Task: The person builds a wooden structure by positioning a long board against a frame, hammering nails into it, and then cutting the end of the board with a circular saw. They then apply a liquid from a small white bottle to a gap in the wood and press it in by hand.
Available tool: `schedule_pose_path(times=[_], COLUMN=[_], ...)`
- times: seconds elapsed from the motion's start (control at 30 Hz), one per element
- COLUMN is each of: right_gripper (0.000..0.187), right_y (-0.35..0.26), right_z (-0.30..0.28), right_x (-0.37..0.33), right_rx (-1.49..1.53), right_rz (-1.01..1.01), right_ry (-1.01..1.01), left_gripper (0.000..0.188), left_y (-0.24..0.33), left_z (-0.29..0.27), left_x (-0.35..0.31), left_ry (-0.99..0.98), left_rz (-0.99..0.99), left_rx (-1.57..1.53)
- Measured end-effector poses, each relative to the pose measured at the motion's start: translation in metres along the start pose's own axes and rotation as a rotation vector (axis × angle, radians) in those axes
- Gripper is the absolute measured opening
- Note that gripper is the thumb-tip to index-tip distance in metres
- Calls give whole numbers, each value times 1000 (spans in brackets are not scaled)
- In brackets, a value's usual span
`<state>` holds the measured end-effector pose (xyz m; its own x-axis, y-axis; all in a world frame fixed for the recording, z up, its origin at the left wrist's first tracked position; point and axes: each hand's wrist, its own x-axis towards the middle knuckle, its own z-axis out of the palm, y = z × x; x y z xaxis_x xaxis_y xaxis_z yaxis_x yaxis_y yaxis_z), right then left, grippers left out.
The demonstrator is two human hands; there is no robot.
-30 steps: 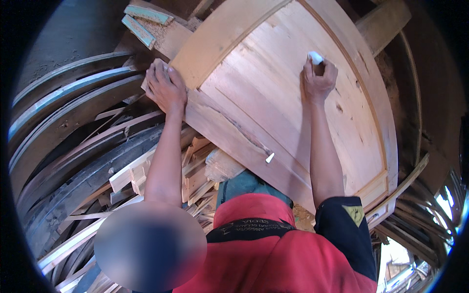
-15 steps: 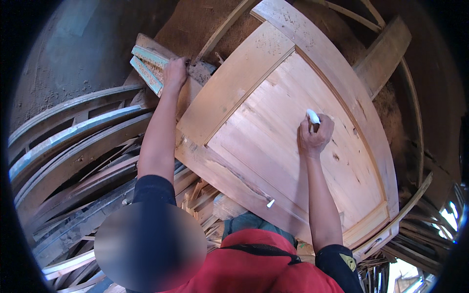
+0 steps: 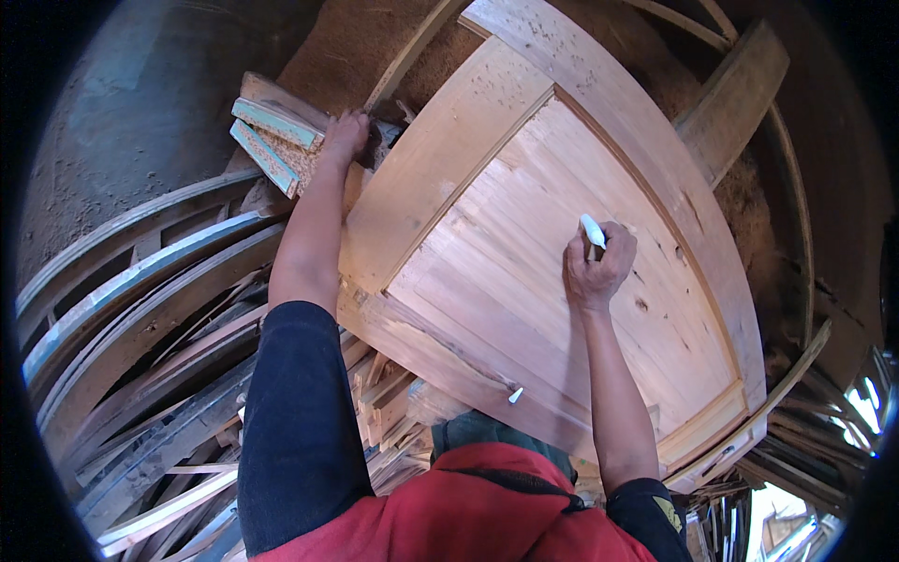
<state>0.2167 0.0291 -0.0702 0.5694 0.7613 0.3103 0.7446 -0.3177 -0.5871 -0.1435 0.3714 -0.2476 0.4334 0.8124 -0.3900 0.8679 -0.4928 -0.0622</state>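
A wooden panel door [image 3: 534,234] with a raised frame lies tilted in front of me. My right hand [image 3: 602,265] is over its middle, closed around a small white bottle [image 3: 593,230] that points up out of the fist. A small white cone-shaped cap [image 3: 516,395] lies on the near frame rail, beside a long rough split in the wood. Past the door's left edge, my left hand [image 3: 346,136] reaches down beside sawdust-covered wood pieces with pale green edges [image 3: 273,124]. Its fingertips are hidden, so whatever they touch or hold does not show.
Long curved wooden boards [image 3: 140,253] are stacked at the left, with loose strips below. A thick plank [image 3: 735,103] sticks out behind the door's far right side. Sawdust [image 3: 323,56] covers the ground beyond. More wood lies at the lower right.
My left hand has shifted slightly, its fingers now lower among the wood pieces. The white bottle has tilted and shows more of its length. My view has moved a little.
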Motion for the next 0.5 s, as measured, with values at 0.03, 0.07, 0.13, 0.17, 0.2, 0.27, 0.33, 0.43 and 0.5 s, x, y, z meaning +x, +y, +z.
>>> schedule_pose_path(times=[0.03, 0.07, 0.13, 0.17, 0.2, 0.27, 0.33, 0.43, 0.5], right_gripper=[20, 20, 20, 20, 20, 20, 21, 21, 21], right_y=[4, 8, 11, 11, 11, 11, 12, 10, 6], right_z=[-1, -1, -2, -3, 0, -1, 0, 0, 1], right_x=[-2, -3, -5, -6, -5, -5, -4, -3, -3], right_rx=[-22, -40, -55, -58, -60, -67, -68, -56, -42], right_rz=[15, 24, 23, 25, 28, 36, 12, -14, -5], right_ry=[-7, -11, -16, -28, -17, -8, -1, -14, -18], left_gripper=[34, 33, 33, 32, 32, 31, 31, 32, 28], left_y=[16, 29, 37, 37, 34, 38, 34, 29, 23], left_z=[-8, -18, -36, -39, -43, -43, -41, -33, -37], left_x=[3, 9, 7, 6, 7, 4, 3, -5, -16], left_ry=[-9, -100, -200, -198, -191, -200, -202, -138, 54], left_rz=[18, 61, 100, 106, 112, 141, 162, 184, 105], left_rx=[-11, 71, 152, 173, 201, 215, 233, 275, 20])
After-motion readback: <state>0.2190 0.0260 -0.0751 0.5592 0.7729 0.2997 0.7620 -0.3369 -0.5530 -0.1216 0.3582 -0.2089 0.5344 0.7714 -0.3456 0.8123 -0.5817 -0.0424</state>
